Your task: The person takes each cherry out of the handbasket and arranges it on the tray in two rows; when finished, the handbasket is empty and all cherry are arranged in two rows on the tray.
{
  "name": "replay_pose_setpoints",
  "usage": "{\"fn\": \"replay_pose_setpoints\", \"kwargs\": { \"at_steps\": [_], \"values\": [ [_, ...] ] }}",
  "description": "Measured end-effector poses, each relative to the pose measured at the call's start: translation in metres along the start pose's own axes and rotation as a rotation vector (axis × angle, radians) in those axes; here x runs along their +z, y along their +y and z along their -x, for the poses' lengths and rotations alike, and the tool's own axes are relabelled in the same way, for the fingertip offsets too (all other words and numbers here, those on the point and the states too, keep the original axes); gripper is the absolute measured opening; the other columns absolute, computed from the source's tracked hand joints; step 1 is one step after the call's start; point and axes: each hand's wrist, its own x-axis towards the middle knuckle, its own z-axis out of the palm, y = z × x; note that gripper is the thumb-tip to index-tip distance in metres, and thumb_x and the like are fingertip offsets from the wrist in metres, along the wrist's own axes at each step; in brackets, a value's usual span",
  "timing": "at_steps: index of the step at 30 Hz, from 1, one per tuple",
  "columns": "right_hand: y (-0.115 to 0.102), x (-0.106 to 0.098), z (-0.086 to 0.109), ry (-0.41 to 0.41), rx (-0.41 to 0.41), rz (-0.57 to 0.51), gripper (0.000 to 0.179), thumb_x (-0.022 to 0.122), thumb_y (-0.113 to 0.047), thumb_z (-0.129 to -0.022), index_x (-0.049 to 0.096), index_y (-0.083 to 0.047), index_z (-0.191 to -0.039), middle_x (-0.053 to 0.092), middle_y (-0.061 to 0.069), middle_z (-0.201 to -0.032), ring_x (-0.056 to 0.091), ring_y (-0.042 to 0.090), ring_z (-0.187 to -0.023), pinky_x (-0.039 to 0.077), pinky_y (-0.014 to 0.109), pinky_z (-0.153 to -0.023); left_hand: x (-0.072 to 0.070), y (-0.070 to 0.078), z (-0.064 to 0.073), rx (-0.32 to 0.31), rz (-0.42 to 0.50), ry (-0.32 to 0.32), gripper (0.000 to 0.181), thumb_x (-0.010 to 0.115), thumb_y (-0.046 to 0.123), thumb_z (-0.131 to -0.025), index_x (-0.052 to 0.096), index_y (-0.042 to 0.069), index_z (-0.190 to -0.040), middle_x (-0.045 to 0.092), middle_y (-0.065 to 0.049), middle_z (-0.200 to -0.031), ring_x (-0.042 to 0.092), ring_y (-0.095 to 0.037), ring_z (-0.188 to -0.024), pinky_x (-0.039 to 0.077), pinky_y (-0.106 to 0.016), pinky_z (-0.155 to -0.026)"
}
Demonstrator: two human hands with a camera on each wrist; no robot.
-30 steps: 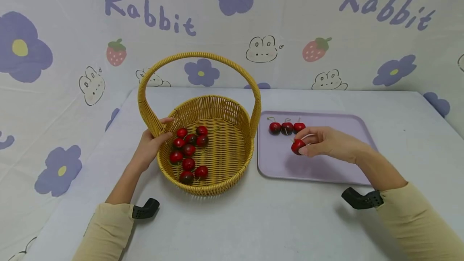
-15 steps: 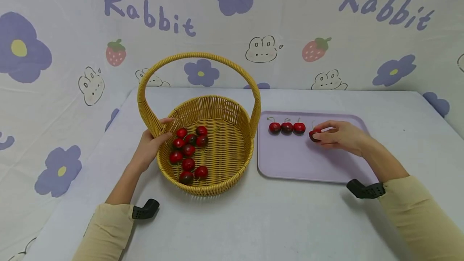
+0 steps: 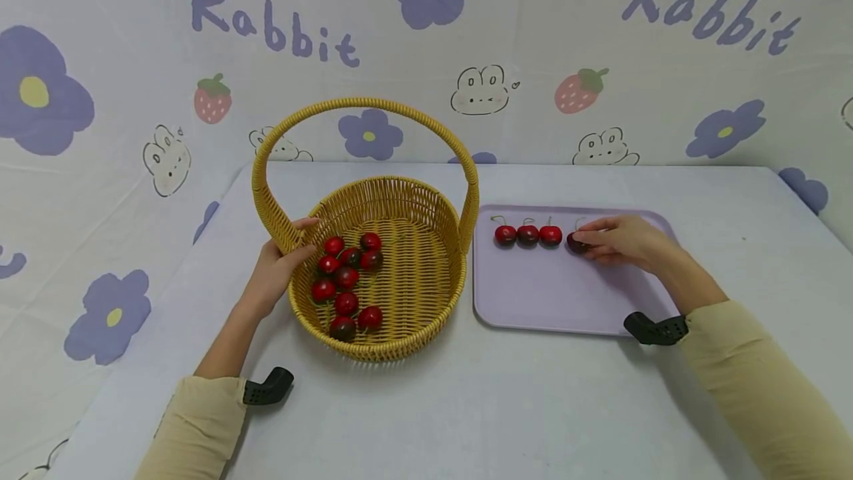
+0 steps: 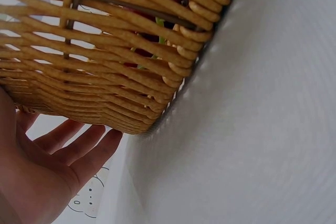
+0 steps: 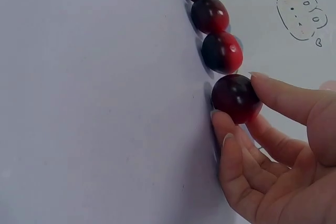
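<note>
In the head view my right hand (image 3: 623, 243) pinches a dark red cherry (image 3: 574, 244) with a thin stem at the back of the lilac tray (image 3: 533, 298). Three more cherries (image 3: 528, 235) form a row just left of it. The right wrist view has the held cherry (image 5: 233, 98) between thumb and fingers, close to the row's end. My left hand (image 3: 275, 272) grips the left side of the yellow wicker basket (image 3: 416, 272) at the foot of its handle, thumb over the rim. In the left wrist view its fingers (image 4: 94, 150) lie against the outside of the wicker.
Several cherries (image 3: 346, 277) lie in the basket's left half. The basket's tall arched handle (image 3: 366, 103) rises above it. Basket and tray stand side by side on a white-covered table (image 3: 426, 413), with a patterned cloth (image 3: 520, 21) behind.
My right hand has carried the cherry back and to the right, from in front of the row to its right end, and lowered it there. The left hand and basket stay put.
</note>
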Motion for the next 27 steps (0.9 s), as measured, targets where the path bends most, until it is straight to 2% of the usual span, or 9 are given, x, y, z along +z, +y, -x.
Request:
{"fn": "replay_pose_setpoints", "kwargs": {
  "at_steps": [6,27],
  "values": [
    [-0.0034,0.0024,-0.0055,0.01,-0.017,-0.009,0.059,0.063,-0.027,-0.094,0.043,0.012,-0.133,0.065,0.0,-0.099,0.062,0.007,-0.08,0.051,0.024,-0.075,0.0002,0.0001,0.0006,0.003,0.004,-0.001,0.045,0.048,0.006,-0.098,0.042,0.002,-0.141,0.039,-0.018,-0.145,0.036,-0.03,-0.132,0.027,-0.048,-0.107],
    [-0.0103,0.0053,-0.0063,0.012,-0.004,-0.095,0.052,0.055,-0.021,-0.098,0.04,0.015,-0.132,0.058,0.002,-0.087,0.061,0.006,-0.072,0.053,0.023,-0.073,-0.0007,0.0015,0.0012,-0.002,-0.003,-0.001,0.045,0.049,0.007,-0.097,0.042,0.001,-0.141,0.039,-0.018,-0.145,0.036,-0.03,-0.132,0.027,-0.047,-0.107]
  ]
}}
